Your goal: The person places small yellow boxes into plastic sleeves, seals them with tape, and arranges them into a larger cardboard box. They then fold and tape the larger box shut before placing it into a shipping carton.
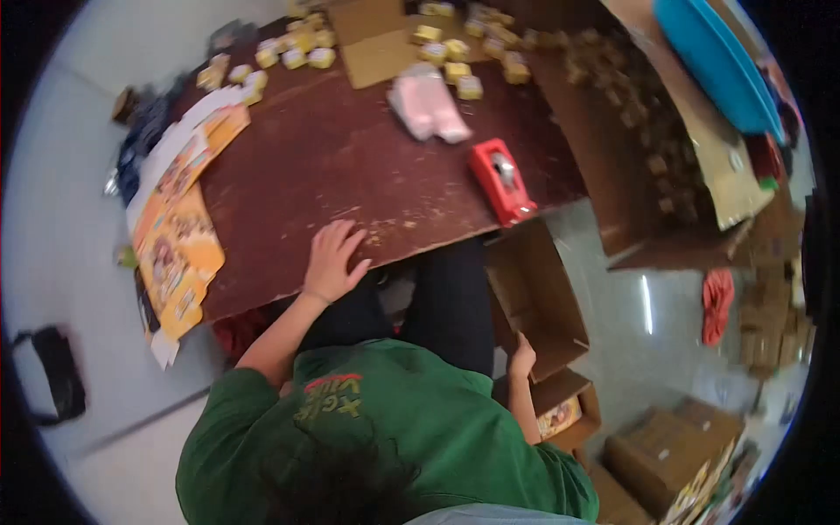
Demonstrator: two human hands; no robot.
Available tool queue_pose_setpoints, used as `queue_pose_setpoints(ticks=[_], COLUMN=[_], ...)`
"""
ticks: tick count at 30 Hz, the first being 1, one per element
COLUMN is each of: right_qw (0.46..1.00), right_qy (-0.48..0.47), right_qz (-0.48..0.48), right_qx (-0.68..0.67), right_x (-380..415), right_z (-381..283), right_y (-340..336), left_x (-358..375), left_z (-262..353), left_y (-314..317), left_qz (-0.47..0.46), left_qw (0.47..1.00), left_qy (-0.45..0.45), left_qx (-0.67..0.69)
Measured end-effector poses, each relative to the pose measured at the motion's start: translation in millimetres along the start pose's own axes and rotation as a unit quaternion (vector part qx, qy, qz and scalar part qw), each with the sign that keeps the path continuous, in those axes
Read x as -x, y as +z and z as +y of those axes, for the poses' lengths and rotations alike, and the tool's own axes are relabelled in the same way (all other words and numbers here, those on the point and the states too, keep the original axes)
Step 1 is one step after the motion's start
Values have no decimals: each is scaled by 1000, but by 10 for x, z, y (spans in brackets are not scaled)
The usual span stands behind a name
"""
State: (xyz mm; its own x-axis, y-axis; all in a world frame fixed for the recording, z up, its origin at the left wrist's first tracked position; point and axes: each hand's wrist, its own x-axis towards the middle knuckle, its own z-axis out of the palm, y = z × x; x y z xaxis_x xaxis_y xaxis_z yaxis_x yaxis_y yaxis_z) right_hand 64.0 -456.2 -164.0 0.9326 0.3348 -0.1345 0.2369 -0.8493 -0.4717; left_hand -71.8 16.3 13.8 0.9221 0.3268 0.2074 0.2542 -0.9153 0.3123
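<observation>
My left hand (332,261) lies palm down on the near edge of the dark red table (289,166), its fingers spread and nothing in them. Below the table's right side, my right hand (522,357) grips the edge of an open cardboard box (547,302); part of its fingers is hidden. A red tape dispenser (501,182) rests at the table's front right corner. Beyond it is a small stack of pink and white plastic bags (429,105). Flat orange printed cartons (179,241) lie overlapped along the table's left edge.
Several small yellow boxes (457,73) are scattered along the far side. A large carton (612,149) holding many small pieces stands at the right, with a blue basin (717,61) beyond. Lower right are a box with printed packs (560,418) and a closed carton (669,446).
</observation>
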Motion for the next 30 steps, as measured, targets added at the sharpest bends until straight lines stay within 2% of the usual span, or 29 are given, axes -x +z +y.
queue_pose_setpoints(ticks=[1, 2, 3, 4, 5, 6, 8, 9, 11, 12, 13, 15, 16, 17, 18, 19, 20, 21, 22, 24, 25, 26, 27, 29, 30], right_qw=[999, 957, 839, 899, 974, 997, 994, 998, 996, 994, 997, 994, 992, 995, 992, 988, 985, 985, 985, 979, 979, 977, 974, 973, 971], right_qy=[-6, 120, 255, 260, 128, -8, 5, -30, -81, -99, -72, -104, -120, -48, -76, -98, -113, -118, -125, -94, -123, -154, -186, -153, -140], right_qz=[35, 27, 5, -12, -49, -71, -107, -53, -7, 19, -9, -12, -10, -62, -84, -99, -110, -104, -97, -172, -155, -142, -131, -171, -193], right_qx=[-15, -264, -481, -352, -181, 1, -31, -6, -23, -31, -12, -33, -45, -55, -60, -65, -71, -72, -72, -61, -47, -31, -15, -8, -6], right_x=[-12, -51, -100, -152, -157, -150, -269, -338, -457, -463, -524, -653, -717, -718, -708, -718, -698, -659, -658, -660, -666, -671, -678, -715, -742], right_z=[46, 8, -9, 77, 137, 165, 178, 371, -1, -298, -530, -556, -608, -847, -1056, -1253, -1416, -1534, -1657, -1965, -2008, -2037, -2067, -2181, -2226], right_y=[95, 137, 146, 87, 1, -125, -219, -99, -272, -492, -654, -674, -653, -726, -768, -825, -872, -843, -811, -868, -876, -839, -823, -901, -930], left_x=[10, 41, 41, 64, 76, 90, 114, 167, 221, 238, 270, 427, 556, 722, 885, 857, 981, 1070, 960, 999, 1159, 1221, 1262, 1164, 1236], left_z=[-7, -28, -37, -59, -66, -82, -142, -206, -419, -618, -898, -1736, -2160, -2648, -3105, -3085, -3486, -3714, -3615, -3902, -4168, -4187, -4250, -3888, -4069], left_y=[1, 37, 20, 66, 63, 84, 116, 105, 26, -216, -451, -777, -982, -1058, -1139, -1477, -1398, -1431, -1529, -1505, -1313, -1254, -1239, -1403, -1354], left_qz=[8, 18, 24, 39, 40, 28, 21, 52, 112, 153, 200, 314, 288, 284, 244, 156, 133, 123, 85, 19, 51, 85, 74, 70, 65], left_qw=[1000, 1000, 999, 999, 999, 999, 997, 995, 989, 983, 970, 911, 884, 845, 815, 812, 781, 805, 783, 764, 770, 779, 776, 777, 788], left_qy=[1, -1, 6, 7, 7, -1, 0, -21, -52, -88, -141, -251, -338, -399, -462, -511, -524, -497, -549, -613, -597, -577, -574, -571, -549], left_qx=[3, 7, 24, 24, 27, 37, 75, 80, 87, 43, -3, -96, -146, -213, -250, -234, -313, -301, -280, -203, -221, -228, -250, -255, -270])
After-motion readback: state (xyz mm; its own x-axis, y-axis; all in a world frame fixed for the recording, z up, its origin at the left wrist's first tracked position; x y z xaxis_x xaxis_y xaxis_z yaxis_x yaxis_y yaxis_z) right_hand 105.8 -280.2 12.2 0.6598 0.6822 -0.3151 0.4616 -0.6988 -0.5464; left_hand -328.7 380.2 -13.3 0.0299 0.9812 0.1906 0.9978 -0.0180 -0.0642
